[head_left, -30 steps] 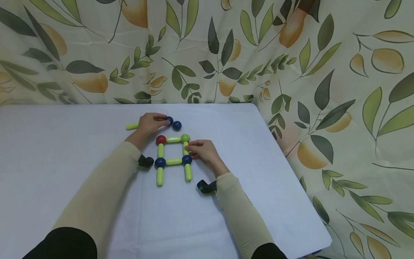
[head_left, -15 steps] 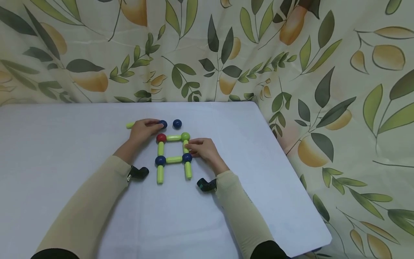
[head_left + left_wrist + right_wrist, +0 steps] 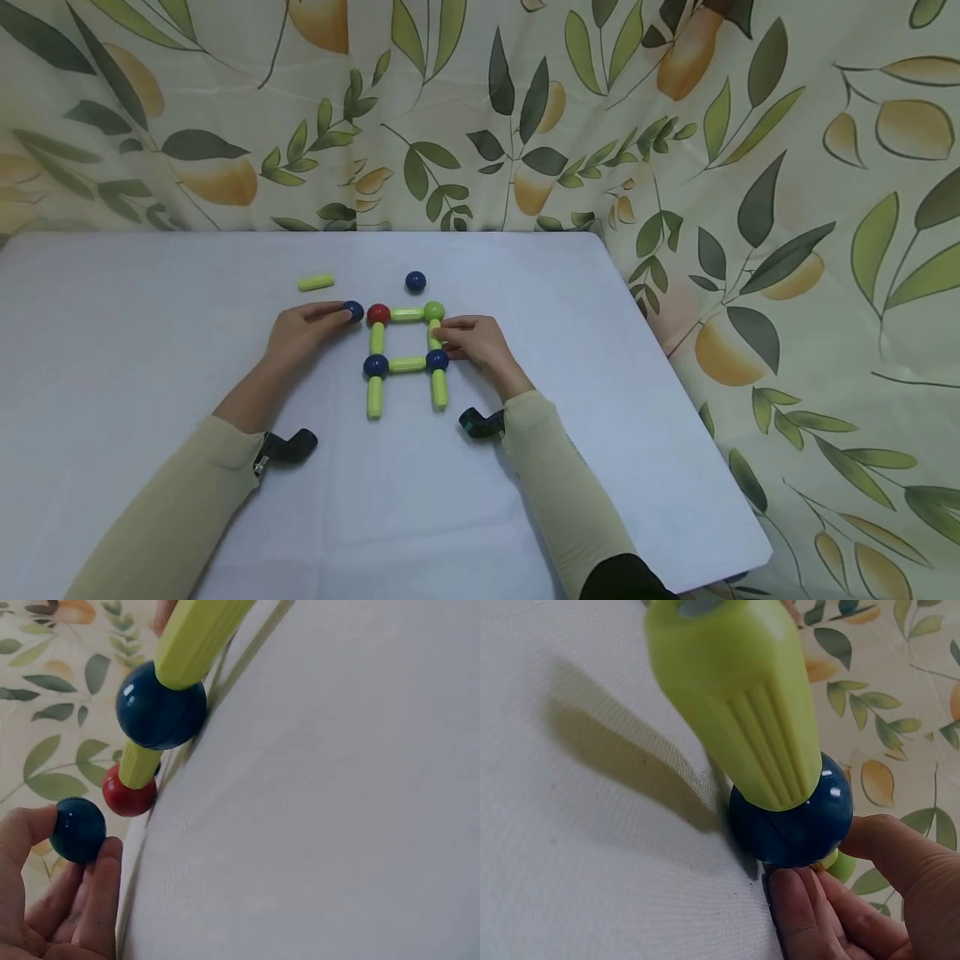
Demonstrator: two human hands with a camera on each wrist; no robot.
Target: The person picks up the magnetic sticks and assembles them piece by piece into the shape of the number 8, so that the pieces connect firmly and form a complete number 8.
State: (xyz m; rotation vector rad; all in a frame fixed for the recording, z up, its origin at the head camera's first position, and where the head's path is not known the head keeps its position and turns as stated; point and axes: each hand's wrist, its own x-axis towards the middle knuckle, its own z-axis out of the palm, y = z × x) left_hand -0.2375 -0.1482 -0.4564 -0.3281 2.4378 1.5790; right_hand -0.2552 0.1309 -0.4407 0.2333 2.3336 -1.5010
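My left hand point(image 3: 302, 335) pinches a blue ball point(image 3: 79, 831) between thumb and fingers, just left of the red ball point(image 3: 378, 314). That red ball is one corner of a square of yellow-green rods point(image 3: 407, 364) and balls lying on the table. Its other corners are a green ball point(image 3: 433, 311), a left blue corner ball point(image 3: 376, 366) and a right blue corner ball point(image 3: 437, 360). Two leg rods point(image 3: 375, 398) extend from the blue corners toward me. At the square's right side, my right hand point(image 3: 480, 346) grips the side rod point(image 3: 434, 335), its fingers close to the blue corner.
Behind the square, a loose blue ball point(image 3: 416, 282) rests on the white table point(image 3: 600, 467). A loose yellow-green rod point(image 3: 316, 282) lies farther left. A leaf-patterned curtain point(image 3: 465, 117) hangs along the table's back and right edges.
My left hand has drawn one blue ball away from the other, leftward and toward me, to beside the red ball. The loose rod is now uncovered. My right hand has stayed put.
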